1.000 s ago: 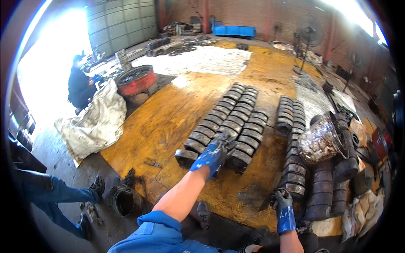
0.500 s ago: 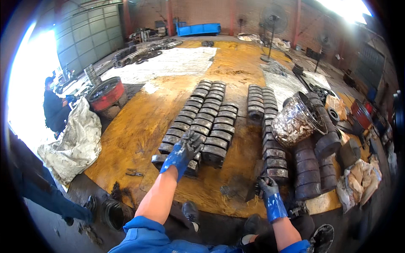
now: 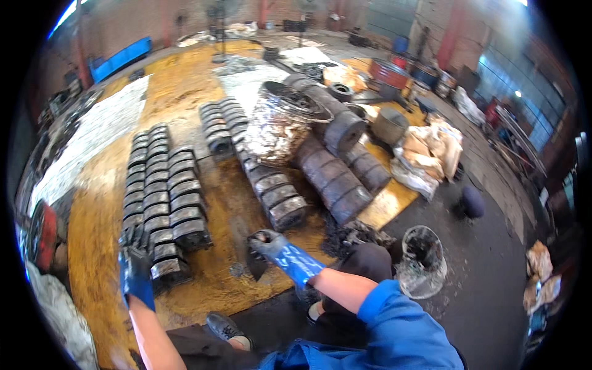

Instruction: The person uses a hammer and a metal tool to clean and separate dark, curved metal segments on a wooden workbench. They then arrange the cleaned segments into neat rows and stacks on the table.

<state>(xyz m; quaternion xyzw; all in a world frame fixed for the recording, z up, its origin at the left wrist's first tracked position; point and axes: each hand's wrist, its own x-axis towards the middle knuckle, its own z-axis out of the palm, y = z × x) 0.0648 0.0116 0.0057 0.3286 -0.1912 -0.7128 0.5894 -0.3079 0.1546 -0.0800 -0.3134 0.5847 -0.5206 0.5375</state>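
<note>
My left hand (image 3: 134, 253), in a blue glove with blackened fingers, lies at the near end of the left rows of dark, curved metal blocks (image 3: 157, 203). Its fingers look stretched out against the blocks, with no grip around one. My right hand (image 3: 269, 243), gloved the same way, is closed low over the yellow sheet, just short of another row of blocks (image 3: 271, 185). From its fist a dark, flat, blade-like piece (image 3: 258, 266) points down; the fingers hide its upper part. A grimy metal bucket (image 3: 277, 126) lies tipped on the rows beyond the right hand.
Thick dark cylinders (image 3: 333, 179) lie right of the bucket. A dirty pail (image 3: 422, 262) stands by my right knee, with crumpled bags (image 3: 431, 151) farther off. The yellow sheet (image 3: 92, 246) covers the floor under the rows. A red drum (image 3: 43, 234) is at the left.
The view has swung to the right, so the rows and both hands appear farther left. My left hand remains at the near end of the left rows; my right stays closed.
</note>
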